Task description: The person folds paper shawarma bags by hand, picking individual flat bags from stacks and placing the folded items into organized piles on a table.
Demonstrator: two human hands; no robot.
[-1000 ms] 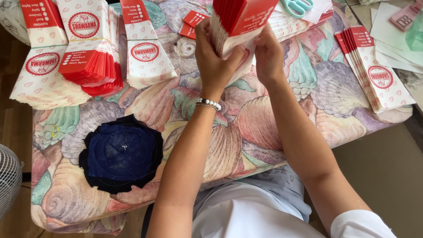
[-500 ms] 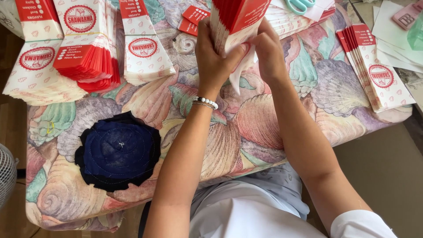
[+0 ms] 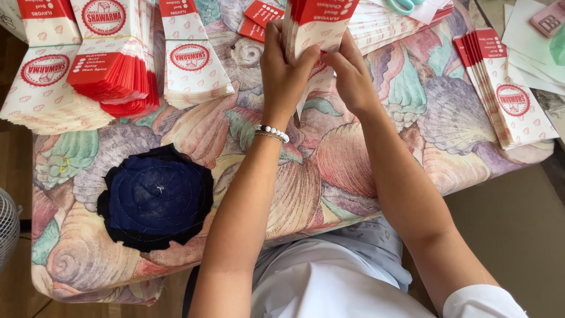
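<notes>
a person's left hand (image 3: 287, 70) and right hand (image 3: 353, 73) gripped an upright bundle of red-and-white paper sleeves (image 3: 315, 23) at twelve o'clock, just above the surface (image 3: 329, 171), which was covered in a shell-patterned cloth. the fingers (image 3: 272, 44) of both hands were curled closed around the bundle's lower part, one hand on each side. at ten o'clock lay fanned stacks of matching sleeves (image 3: 112, 65), white with red round emblems and red ends. another fanned stack (image 3: 506, 94) lay at two o'clock. a dark blue round patch (image 3: 156, 197) sat at eight o'clock. teal scissors (image 3: 403, 6) showed at one o'clock.
</notes>
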